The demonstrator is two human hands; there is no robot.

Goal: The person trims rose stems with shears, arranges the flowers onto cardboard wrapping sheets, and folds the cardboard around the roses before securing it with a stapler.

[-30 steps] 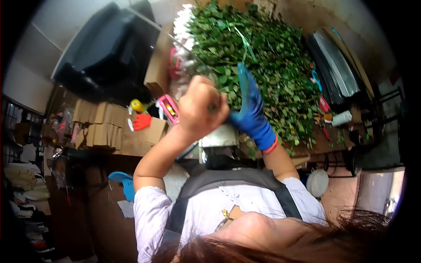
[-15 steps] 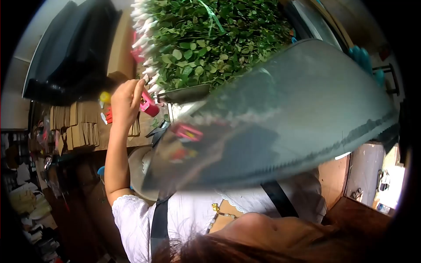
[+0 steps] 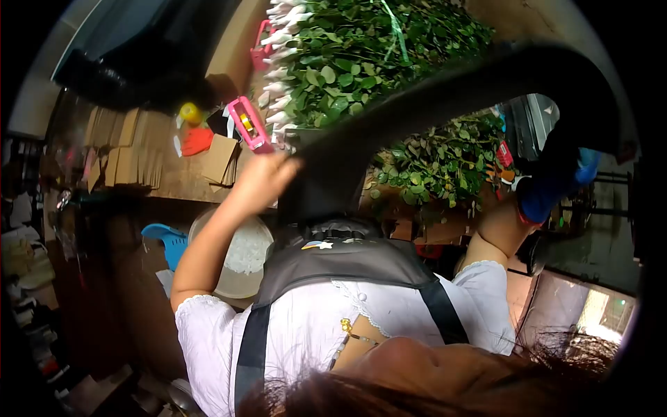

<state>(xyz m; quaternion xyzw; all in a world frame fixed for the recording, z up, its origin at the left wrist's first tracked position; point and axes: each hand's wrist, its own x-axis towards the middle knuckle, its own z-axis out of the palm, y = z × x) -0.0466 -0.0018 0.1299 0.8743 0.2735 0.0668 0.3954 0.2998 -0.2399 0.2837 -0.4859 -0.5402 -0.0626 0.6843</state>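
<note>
A dark, see-through plastic sheet stretches in the air across the view and bends down sharply at its right end. My bare left hand is closed on the sheet's left end, blurred by motion. At the far right, my right hand, in a blue glove, is at the bent end; the sheet covers most of its fingers. Behind the sheet lies a big bundle of leafy green stems, with white wrapped tips along its left side. More leafy stems show under the sheet.
A pink tape dispenser stands by the white tips, near red-orange scissors handles and a yellow roll. Cardboard pieces are stacked at left. Black plastic lies behind. A bucket is below my left arm.
The sheet has swung from lying broadly before my chest to nearly edge-on, baring the apron and lower stems. My left hand has moved right and down; my right hand has come lower.
</note>
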